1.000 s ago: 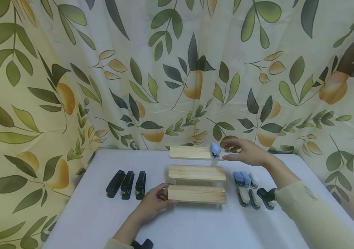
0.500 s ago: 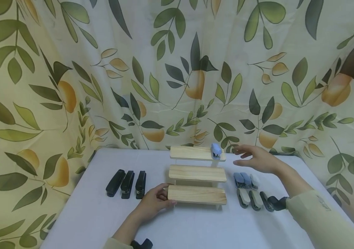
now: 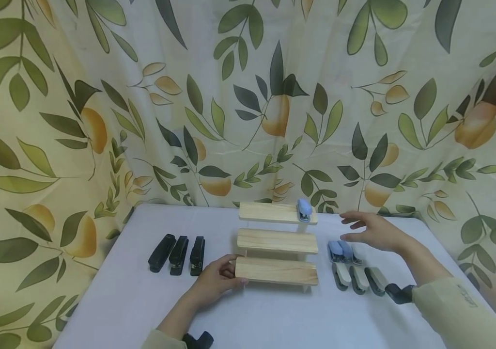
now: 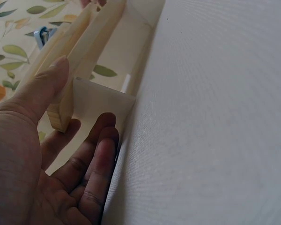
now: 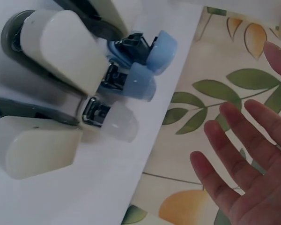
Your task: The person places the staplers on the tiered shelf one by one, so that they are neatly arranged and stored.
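Note:
A three-tier wooden display stand (image 3: 276,271) with pale legs stands mid-table in the head view. One small blue stapler (image 3: 304,208) sits upright near the right end of its top tier. My left hand (image 3: 215,281) holds the left end of the lowest tier; in the left wrist view the thumb (image 4: 56,79) lies on the board and the fingers reach beneath it. To the right of the stand, my right hand (image 3: 374,231) hovers with spread fingers and holds nothing. Below it are two small blue staplers (image 3: 340,249) and a small white stapler (image 3: 356,254).
Three larger whitish staplers (image 3: 359,280) lie in a row in front of the small ones at right. Left of the stand stand three black staplers (image 3: 178,255). A leaf-patterned curtain (image 3: 252,121) hangs behind the white-covered table (image 3: 270,320).
My right hand has moved right, away from the blue stapler on the top tier, which has stayed in place. The left hand keeps its hold on the stand.

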A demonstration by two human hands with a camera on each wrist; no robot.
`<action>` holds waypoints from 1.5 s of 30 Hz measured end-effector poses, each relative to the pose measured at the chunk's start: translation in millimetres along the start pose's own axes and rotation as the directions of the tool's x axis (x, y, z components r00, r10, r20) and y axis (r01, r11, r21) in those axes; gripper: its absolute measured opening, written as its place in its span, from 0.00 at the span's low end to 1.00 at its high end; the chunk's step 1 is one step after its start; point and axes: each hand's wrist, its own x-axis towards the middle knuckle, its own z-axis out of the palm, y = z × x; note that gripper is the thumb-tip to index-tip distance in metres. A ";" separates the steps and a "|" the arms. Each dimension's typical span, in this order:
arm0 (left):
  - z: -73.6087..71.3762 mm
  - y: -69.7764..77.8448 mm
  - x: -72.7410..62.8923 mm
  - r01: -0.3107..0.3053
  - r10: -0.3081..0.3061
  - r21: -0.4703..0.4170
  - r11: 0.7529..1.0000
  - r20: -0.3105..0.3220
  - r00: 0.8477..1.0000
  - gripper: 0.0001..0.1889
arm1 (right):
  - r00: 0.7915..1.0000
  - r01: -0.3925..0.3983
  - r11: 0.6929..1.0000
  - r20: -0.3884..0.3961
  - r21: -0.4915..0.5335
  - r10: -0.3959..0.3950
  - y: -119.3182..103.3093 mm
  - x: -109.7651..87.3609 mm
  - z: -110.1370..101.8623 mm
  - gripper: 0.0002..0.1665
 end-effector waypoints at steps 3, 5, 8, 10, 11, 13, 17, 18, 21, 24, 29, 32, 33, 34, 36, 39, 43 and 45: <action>-0.9 -0.3 0.9 0.000 0.000 0.004 1.000 -0.001 1.000 0.39 | 1.000 -0.013 1.000 0.003 -0.003 0.013 5.8 -1.5 1.5 0.44; -1.5 0.3 1.3 -0.002 0.002 0.007 1.000 0.000 1.000 0.39 | 0.999 -0.035 0.999 0.014 0.002 0.035 9.7 -2.4 2.5 0.43; -2.2 0.8 1.9 0.003 -0.003 0.010 1.000 -0.002 1.000 0.40 | 0.997 -0.070 0.998 0.036 0.010 0.070 15.5 -4.2 3.8 0.44; -2.6 1.3 2.0 0.004 -0.003 0.012 1.000 -0.004 1.000 0.40 | 0.995 -0.088 0.996 0.048 0.015 0.087 19.7 -5.7 4.8 0.44; -2.8 1.5 2.0 0.006 -0.006 0.011 1.000 -0.005 1.000 0.40 | 0.995 -0.093 0.996 0.050 0.015 0.092 21.9 -6.5 5.3 0.44; -3.4 2.1 1.9 0.007 -0.006 0.015 1.000 -0.007 1.000 0.40 | 0.993 -0.104 0.994 0.055 0.016 0.103 26.5 -8.1 6.4 0.45; -3.8 3.7 1.2 0.001 -0.001 0.016 1.000 -0.009 1.000 0.40 | 0.989 -0.133 0.991 0.071 0.021 0.131 36.3 -11.0 9.2 0.46; -3.7 3.9 1.0 0.001 -0.001 0.016 1.000 -0.009 1.000 0.40 | 0.986 -0.146 0.989 0.079 0.025 0.144 38.9 -11.7 10.0 0.46; -3.1 3.6 0.9 0.005 -0.005 0.015 1.000 -0.010 1.000 0.39 | 0.979 -0.181 0.983 0.101 0.034 0.176 47.2 -13.4 12.5 0.48; -2.4 3.0 1.0 0.010 -0.010 0.018 1.000 -0.009 1.000 0.40 | 0.971 -0.211 0.976 0.122 0.047 0.204 54.4 -14.8 14.9 0.48; -2.0 2.7 0.2 0.005 -0.005 0.008 1.000 -0.004 1.000 0.39 | 0.966 -0.230 0.971 0.135 0.059 0.221 62.1 -16.4 18.4 0.47; -1.8 0.8 0.6 0.000 0.000 -0.006 1.000 0.000 1.000 0.39 | 0.963 -0.241 0.969 0.143 0.063 0.230 64.4 -16.7 20.5 0.47; -1.7 0.3 0.8 0.000 0.000 -0.012 1.000 0.001 1.000 0.38 | 0.962 -0.243 0.968 0.146 0.063 0.232 65.2 -16.6 21.1 0.47; -1.6 -0.2 0.9 0.000 0.000 -0.014 1.000 0.002 1.000 0.38 | 0.961 -0.244 0.968 0.149 0.063 0.232 65.9 -16.6 21.8 0.47; -1.4 -0.9 1.0 0.003 -0.003 -0.023 1.000 0.004 1.000 0.38 | 0.960 -0.246 0.967 0.153 0.064 0.234 67.2 -16.6 22.9 0.47; -1.1 -0.8 0.7 0.012 -0.012 -0.025 1.000 0.005 1.000 0.37 | 0.959 -0.246 0.967 0.157 0.060 0.234 69.6 -16.8 24.4 0.47; -1.0 -0.1 -0.1 0.013 -0.013 -0.023 1.000 0.005 1.000 0.37 | 0.957 -0.254 0.966 0.161 0.056 0.242 72.5 -16.8 25.8 0.47; -1.2 0.1 -0.3 0.010 -0.010 -0.022 1.000 0.005 1.000 0.37 | 0.955 -0.261 0.964 0.163 0.055 0.249 73.7 -16.5 26.2 0.48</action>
